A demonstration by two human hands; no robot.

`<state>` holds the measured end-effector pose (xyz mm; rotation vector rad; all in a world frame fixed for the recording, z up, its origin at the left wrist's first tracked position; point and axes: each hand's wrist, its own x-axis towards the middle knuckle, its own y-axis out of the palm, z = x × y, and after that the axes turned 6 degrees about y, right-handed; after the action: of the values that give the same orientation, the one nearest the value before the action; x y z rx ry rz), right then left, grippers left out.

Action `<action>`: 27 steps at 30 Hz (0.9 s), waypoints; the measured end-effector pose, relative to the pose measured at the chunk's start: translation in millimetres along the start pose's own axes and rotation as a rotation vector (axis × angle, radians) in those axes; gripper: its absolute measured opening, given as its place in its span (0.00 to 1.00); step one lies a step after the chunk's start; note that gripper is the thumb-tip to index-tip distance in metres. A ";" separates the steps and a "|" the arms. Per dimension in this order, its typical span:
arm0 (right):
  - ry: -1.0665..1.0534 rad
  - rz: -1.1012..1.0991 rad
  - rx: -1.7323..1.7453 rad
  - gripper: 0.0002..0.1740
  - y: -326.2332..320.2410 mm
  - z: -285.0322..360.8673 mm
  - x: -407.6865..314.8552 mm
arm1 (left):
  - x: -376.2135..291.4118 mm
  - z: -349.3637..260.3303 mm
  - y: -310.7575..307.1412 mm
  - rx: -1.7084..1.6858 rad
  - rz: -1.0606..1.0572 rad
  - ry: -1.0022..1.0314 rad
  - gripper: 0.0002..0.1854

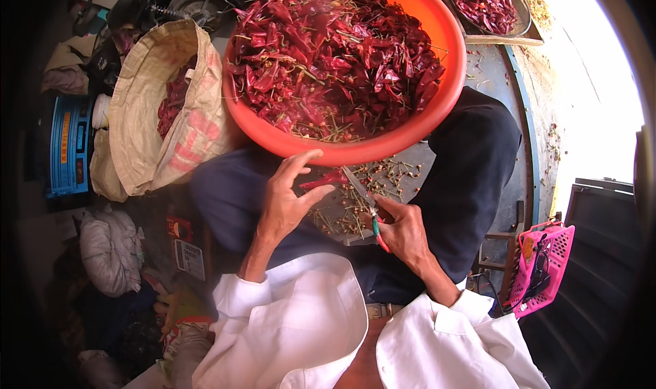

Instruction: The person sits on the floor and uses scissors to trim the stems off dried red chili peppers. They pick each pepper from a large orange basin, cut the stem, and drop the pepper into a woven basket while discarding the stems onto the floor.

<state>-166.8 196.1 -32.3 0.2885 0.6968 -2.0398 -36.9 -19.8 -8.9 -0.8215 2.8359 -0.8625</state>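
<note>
My left hand (284, 199) has its thumb and index finger spread, with a dried red chili pepper (324, 179) between them. The thumb overlaps the pepper, but whether the fingers grip it is unclear. Scissors (361, 189) with green and red wrapped handles are in my right hand (407, 230). Their blades point up and left, and the tips meet the pepper's right end. Just beyond both hands stands a large orange-red plastic basin (353, 156), heaped with dried red chilies (328, 61). Cut stems (389, 184) lie scattered on the grey surface below the scissors.
A woven sack (138, 102) with chilies inside stands left of the basin. A round tray (525, 17) of chilies sits at upper right. At right is a pink plastic basket (556, 266) holding cables. A blue object (69, 145) and a white bundle (110, 250) are at left.
</note>
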 end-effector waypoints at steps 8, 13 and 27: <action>-0.279 -0.167 -0.040 0.25 3.8 -5.2 4.8 | 16.4 -11.4 2.9 0.211 0.344 0.125 0.23; 0.093 0.143 0.255 0.21 -10.6 15.5 -1.5 | 17.8 -6.5 5.4 0.290 0.365 0.218 0.21; 0.447 0.547 1.052 0.22 3.8 6.5 -1.9 | 12.4 13.2 14.6 -0.114 0.343 0.082 0.18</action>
<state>-162.1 192.1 -27.6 1.3949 -0.2755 -1.6305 -51.6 -22.5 -26.7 -0.2954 2.9901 -0.7054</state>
